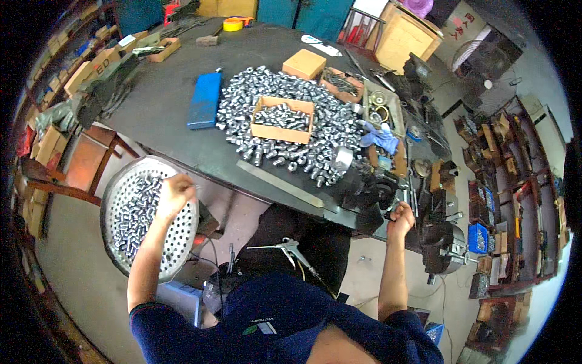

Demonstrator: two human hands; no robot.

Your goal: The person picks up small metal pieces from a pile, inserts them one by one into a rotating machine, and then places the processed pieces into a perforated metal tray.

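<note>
My left hand (177, 195) is above the right part of a round perforated metal colander (187, 227), its fingers drawn together. Whether a small part is between them is too blurred to tell. Many small cylindrical metal fittings (134, 221) lie in the colander. At the table's right front edge, my right hand (400, 219) is closed round the lever (405, 196) of a small dark bench machine (377, 189). A large heap of shiny metal fittings (242, 106) covers the middle of the table, with an open cardboard box (282, 134) of similar fittings set among them.
A blue case (205, 101) lies left of the heap, and a flat metal bar (280, 185) along the front edge. An air blow gun (291, 249) is near my lap. A wooden chair (88, 159) stands at left; shelves with bins (478, 238) line the right.
</note>
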